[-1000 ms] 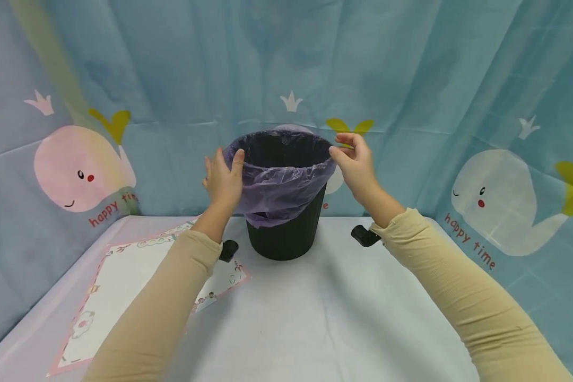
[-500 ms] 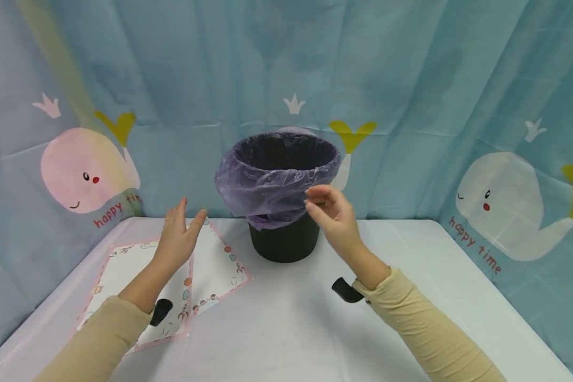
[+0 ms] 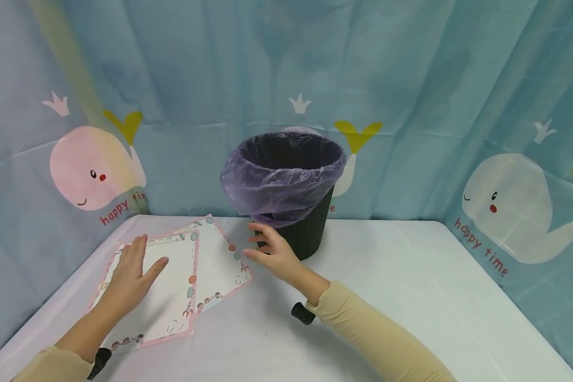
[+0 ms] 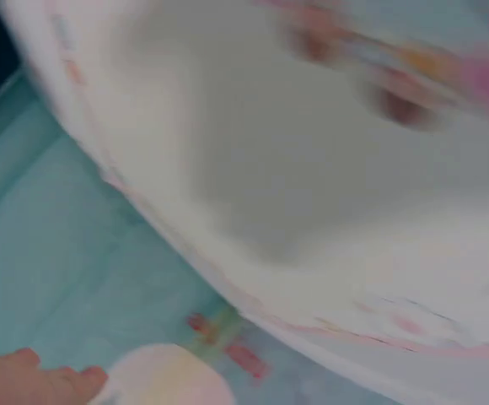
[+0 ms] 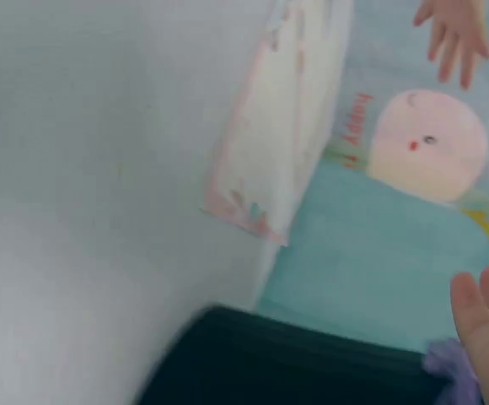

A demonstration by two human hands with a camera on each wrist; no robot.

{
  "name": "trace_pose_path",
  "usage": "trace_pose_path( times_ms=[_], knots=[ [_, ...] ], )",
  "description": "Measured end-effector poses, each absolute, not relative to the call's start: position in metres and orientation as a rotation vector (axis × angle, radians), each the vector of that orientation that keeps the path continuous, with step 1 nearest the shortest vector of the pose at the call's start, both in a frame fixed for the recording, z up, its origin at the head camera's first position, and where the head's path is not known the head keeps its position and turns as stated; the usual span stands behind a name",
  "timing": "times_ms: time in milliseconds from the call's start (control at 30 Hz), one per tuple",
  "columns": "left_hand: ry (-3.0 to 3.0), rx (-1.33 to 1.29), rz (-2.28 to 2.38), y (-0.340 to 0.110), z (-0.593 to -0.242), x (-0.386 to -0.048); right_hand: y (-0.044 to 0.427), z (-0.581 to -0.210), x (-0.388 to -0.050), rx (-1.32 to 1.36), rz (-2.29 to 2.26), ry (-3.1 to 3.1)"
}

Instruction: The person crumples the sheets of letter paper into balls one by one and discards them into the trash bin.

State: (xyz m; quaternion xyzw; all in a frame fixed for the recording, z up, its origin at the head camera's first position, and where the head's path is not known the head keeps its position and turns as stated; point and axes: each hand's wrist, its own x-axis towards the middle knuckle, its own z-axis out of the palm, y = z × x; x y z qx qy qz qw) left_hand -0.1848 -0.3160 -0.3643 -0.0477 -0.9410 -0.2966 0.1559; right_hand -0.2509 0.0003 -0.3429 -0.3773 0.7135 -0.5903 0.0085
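- Head view: left hand [image 3: 129, 281], straight-fingered, empty, is held over the front sheet [image 3: 169, 302].
- Right hand [image 3: 278, 254], loosely curved, empty, is held before the bin [image 3: 312, 225].
- Purple liner [image 3: 286, 193], no longer touched, is left draped over the bin's rim.

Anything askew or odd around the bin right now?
The purple bag sits unevenly on the black bin: its overhang droops low at the front left but is short at the right. No spill shows.
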Motion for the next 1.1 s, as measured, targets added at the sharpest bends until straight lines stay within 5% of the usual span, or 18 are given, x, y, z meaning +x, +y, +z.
trace_pose_path(
  times_ms=[233, 533, 1100],
  knots=[
    [-2.77, -0.194, -0.756, -0.36, -0.39, -0.176, -0.031, -0.355, -0.262, -0.977, -1.576, 2.235],
    [-2.985, -0.217, -0.529, -0.405, -0.408, -0.174, -0.072, -0.373, -0.266, -1.043, -0.887, 2.446],
    [-3.2, -0.121, -0.626, -0.409, -0.415, -0.185, -0.128, -0.389, -0.248, -1.015, 0.06, 2.683]
  ],
)
